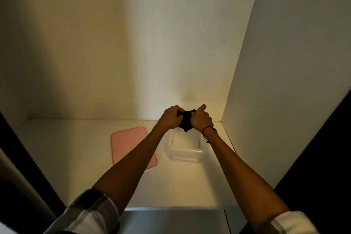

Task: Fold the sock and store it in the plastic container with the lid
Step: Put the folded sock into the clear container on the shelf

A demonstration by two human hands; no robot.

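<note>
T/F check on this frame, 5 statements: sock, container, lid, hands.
1. Both hands, left and right, grip the dark sock. True.
2. The sock lies inside the clear plastic container. False: it is held up in the hands, and the container looks empty.
3. The pink lid is on the container. False: it lies flat on the shelf, to the container's left.
4. The container is open. True.
5. The right wrist is bare. False: it wears a dark wristband.
</note>
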